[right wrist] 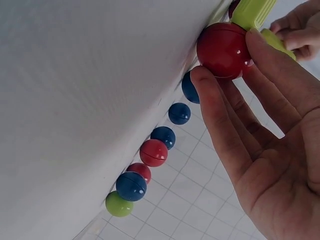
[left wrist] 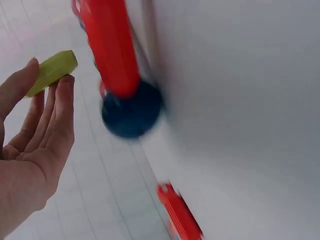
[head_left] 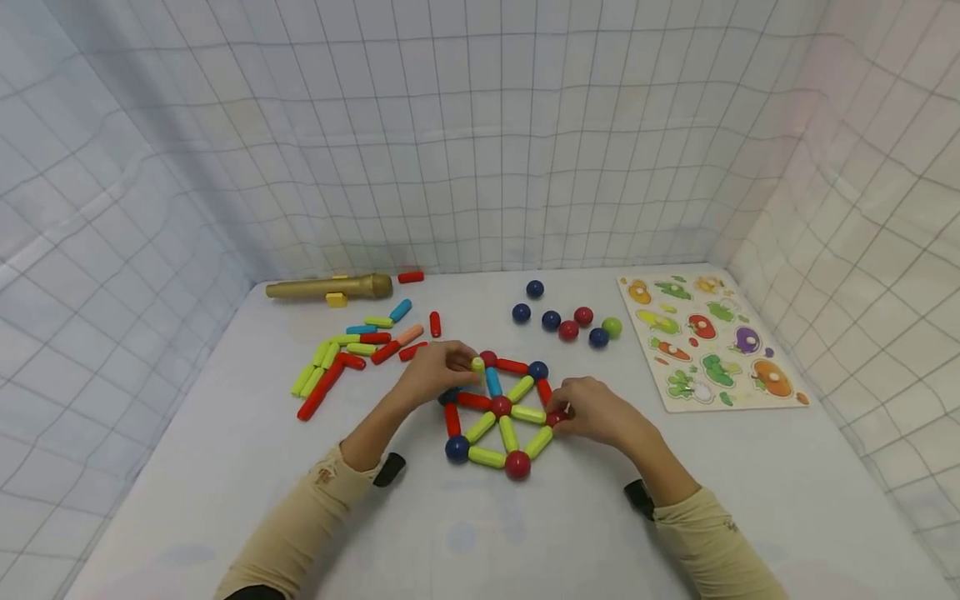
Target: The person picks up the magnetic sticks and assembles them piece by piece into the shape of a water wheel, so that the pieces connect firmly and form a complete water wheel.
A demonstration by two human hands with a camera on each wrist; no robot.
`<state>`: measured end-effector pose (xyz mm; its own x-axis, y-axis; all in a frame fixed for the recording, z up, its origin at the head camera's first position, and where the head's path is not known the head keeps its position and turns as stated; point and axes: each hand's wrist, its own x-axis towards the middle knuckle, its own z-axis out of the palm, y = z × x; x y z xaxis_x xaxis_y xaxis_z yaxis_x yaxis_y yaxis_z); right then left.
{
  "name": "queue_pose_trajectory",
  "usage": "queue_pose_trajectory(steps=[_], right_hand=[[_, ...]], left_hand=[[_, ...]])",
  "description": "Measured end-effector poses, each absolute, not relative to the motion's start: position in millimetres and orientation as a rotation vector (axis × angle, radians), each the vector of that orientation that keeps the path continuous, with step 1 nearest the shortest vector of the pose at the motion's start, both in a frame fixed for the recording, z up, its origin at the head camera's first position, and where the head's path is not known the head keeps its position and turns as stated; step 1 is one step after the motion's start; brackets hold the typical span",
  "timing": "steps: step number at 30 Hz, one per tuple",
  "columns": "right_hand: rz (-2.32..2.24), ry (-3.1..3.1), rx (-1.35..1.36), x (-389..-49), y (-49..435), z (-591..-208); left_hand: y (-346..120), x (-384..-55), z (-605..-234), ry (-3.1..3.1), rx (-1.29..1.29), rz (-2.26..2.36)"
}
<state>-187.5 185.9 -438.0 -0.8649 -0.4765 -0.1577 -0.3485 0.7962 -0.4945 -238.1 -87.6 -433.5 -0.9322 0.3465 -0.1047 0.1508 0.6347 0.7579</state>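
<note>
My left hand (head_left: 433, 372) pinches a short yellow-green rod (left wrist: 56, 69) between thumb and fingertips, raised above the left side of a flat wheel-like frame of balls and rods. A red ball (head_left: 500, 406) forms the hub of that frame, with yellow-green, red and blue rods spreading to balls around it. At the frame's right edge my right hand (head_left: 600, 412) grips a red corner ball (right wrist: 223, 51) with thumb and fingers. A dark blue ball (left wrist: 132, 111) on the end of a red rod (left wrist: 114, 47) is close to the left hand. Left fingers partly cover that corner in the head view.
Loose rods (head_left: 322, 392) in several colours lie at the left. Behind the frame sit loose balls (head_left: 551, 321), blue, red and green. A vegetable puzzle board (head_left: 701, 333) lies at the right, and a gold toy microphone (head_left: 322, 288) at the back left. Gridded white curtains (head_left: 480, 150) surround the table.
</note>
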Motion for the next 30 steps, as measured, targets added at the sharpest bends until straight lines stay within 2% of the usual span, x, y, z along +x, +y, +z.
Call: queue_pose_trajectory(steps=[7,14,23,30], right_hand=[[-0.667,2.714,-0.632,-187,183,-436],[-0.665,2.711,-0.633,-187,181,-437],[-0.684,2.701,-0.642,-188,182,-436],[-0.717,2.657,-0.608,-206,185,-433]], left_hand=[[-61,-224,-432,2.501,0.458,1.234],[-61,-223,-440,2.512,0.450,1.176],[-104,-225,-443,2.683,0.340,0.966],[-125,-221,-443,2.643,0.284,0.946]])
